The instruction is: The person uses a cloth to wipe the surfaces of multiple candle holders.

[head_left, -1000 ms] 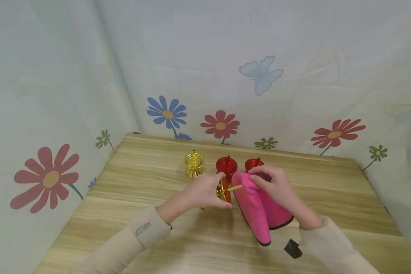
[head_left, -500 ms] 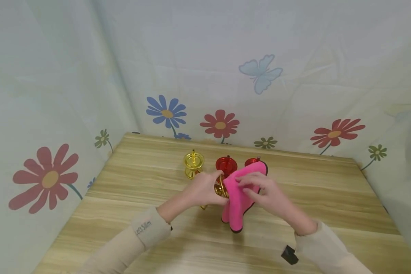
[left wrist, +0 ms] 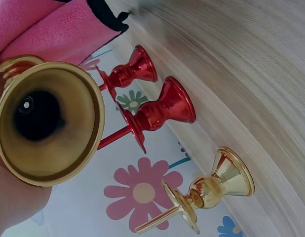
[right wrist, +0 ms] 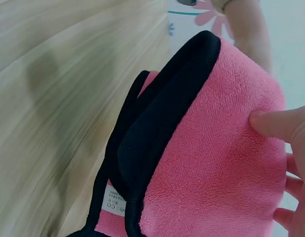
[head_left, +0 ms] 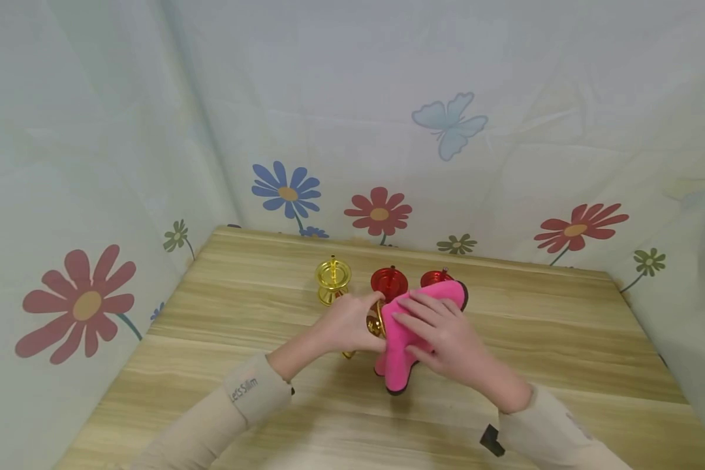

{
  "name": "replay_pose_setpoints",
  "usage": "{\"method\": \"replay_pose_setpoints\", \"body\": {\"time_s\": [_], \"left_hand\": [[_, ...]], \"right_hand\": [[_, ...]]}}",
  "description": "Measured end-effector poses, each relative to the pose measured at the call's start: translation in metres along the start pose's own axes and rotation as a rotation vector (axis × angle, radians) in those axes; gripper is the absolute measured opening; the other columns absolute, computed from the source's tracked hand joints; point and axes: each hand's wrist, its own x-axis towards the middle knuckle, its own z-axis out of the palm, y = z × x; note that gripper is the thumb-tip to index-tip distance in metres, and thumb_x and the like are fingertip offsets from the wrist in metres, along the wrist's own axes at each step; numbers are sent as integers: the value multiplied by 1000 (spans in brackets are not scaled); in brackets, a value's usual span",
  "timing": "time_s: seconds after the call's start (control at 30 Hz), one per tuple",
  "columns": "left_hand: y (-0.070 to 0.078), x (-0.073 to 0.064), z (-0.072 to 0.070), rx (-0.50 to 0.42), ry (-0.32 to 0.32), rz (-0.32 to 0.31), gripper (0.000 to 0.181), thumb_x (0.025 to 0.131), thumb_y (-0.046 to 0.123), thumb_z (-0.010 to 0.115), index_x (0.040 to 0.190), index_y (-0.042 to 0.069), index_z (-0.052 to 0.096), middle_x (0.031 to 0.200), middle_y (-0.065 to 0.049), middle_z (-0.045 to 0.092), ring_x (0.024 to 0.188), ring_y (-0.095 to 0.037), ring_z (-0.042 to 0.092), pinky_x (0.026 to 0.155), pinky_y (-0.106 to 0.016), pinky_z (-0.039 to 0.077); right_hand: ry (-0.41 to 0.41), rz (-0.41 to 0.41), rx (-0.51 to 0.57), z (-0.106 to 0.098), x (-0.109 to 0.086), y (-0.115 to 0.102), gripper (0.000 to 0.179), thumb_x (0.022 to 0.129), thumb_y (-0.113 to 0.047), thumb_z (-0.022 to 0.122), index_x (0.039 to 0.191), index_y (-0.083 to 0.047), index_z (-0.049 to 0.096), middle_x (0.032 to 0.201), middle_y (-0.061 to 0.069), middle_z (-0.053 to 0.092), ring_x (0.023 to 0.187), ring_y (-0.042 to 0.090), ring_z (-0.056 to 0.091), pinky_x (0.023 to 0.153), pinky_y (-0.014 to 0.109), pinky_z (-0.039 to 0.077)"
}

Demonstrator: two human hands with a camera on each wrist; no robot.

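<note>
My left hand grips a gold candle holder tipped on its side above the table. In the left wrist view its hollow base faces the camera. A pink cloth with black edging drapes over the holder's dish side, hiding the dish and the spike. My right hand holds the cloth against that side, fingers spread over it. In the right wrist view the thumb lies on the plush pink cloth, with the fingertips along its far edge.
Behind the hands stand a gold candle holder and two red ones, the middle one and the right one, partly covered by the cloth. All are upright on the wooden table. A flowered curtain rises behind.
The cloth has moved left over the holder's spike and dish, which were in view a second ago. My right hand has shifted from pinching the cloth to spreading over it. The left hand stays put.
</note>
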Motion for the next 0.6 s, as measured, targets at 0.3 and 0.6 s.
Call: {"method": "replay_pose_setpoints", "body": {"time_s": [0.3, 0.6], "left_hand": [[8, -3, -5, 19, -42, 41, 70, 62, 52, 69, 114, 8, 52, 80, 4, 62, 65, -3, 53, 57, -14, 43], [11, -2, -4, 34, -86, -3, 82, 60, 62, 67, 120, 9, 49, 91, 2, 62, 74, -4, 54, 61, -14, 44]], "right_hand": [[48, -67, -114, 4, -2, 5, 49, 67, -21, 76, 113, -17, 60, 109, 6, 63, 108, 26, 52, 89, 44, 39], [178, -165, -166, 9, 1, 8, 27, 91, -19, 41, 100, -12, 66, 87, 3, 67, 82, 21, 58, 76, 37, 44]]}}
